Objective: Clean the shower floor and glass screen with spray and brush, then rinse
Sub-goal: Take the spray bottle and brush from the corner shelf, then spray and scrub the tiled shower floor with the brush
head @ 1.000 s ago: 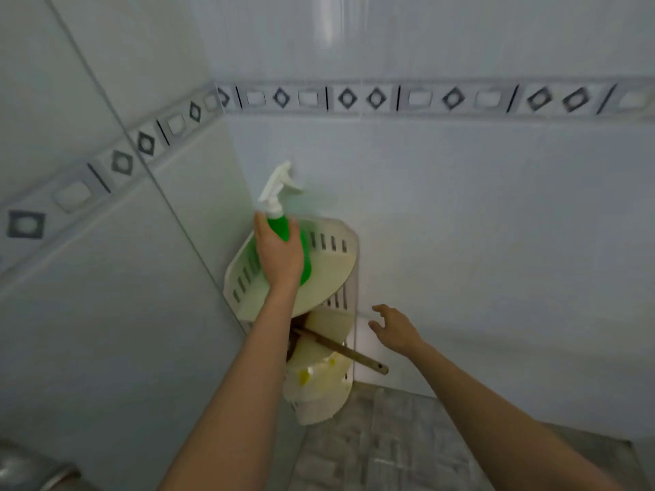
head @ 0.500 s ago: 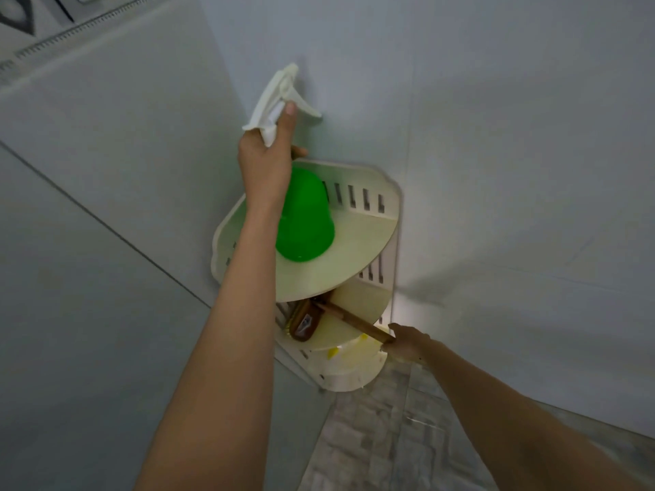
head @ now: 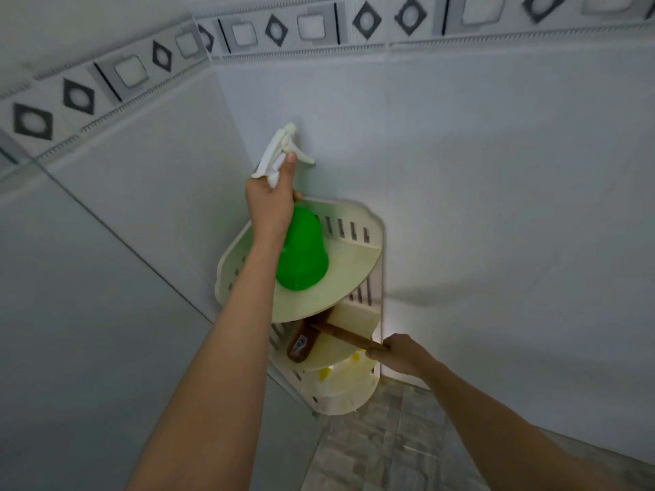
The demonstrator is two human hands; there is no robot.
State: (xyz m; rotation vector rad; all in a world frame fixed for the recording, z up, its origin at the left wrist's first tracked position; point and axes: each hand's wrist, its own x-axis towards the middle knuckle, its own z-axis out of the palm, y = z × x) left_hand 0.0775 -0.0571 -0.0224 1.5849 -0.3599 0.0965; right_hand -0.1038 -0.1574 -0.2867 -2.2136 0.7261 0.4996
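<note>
Left hand (head: pixel 271 203) grips the green spray bottle (head: pixel 301 256) by its neck above the top shelf, right hand (head: pixel 398 354) closes on the brush handle (head: pixel 345 336) slanting up-left toward the shelf corner.

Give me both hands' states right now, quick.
Left hand: closed around the neck of the green spray bottle, lifted off the top shelf.
Right hand: closed on the end of the brush handle.

top shelf (head: pixel 354 278) overhangs brush (head: pixel 312 340) | floor (head: pixel 382 448) right seems open
</note>
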